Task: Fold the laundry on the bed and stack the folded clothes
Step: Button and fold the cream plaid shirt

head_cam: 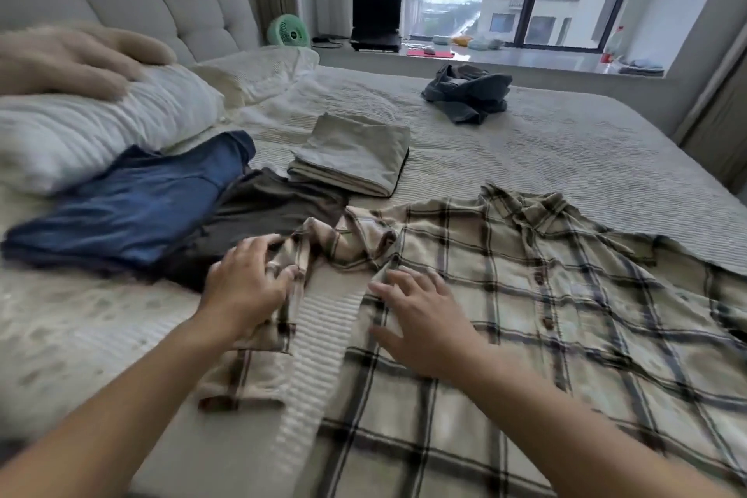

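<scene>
The plaid shirt (545, 315) lies spread, buttons up, on the near right of the bed (566, 150). The left hand (246, 287) has its grip clenched round the bunched sleeve (258, 340); the right hand (424, 319) lies released, fingers spread flat on the shirt front. To fold well, I'd keep the right palm pinning the body, draw the sleeve straight and smooth it before crossing it over.

Count: one plaid shirt, one blue garment (133, 206), one dark garment (266, 210), one folded beige piece (355, 154), one unfolded grey heap (465, 93), two pillows.
</scene>
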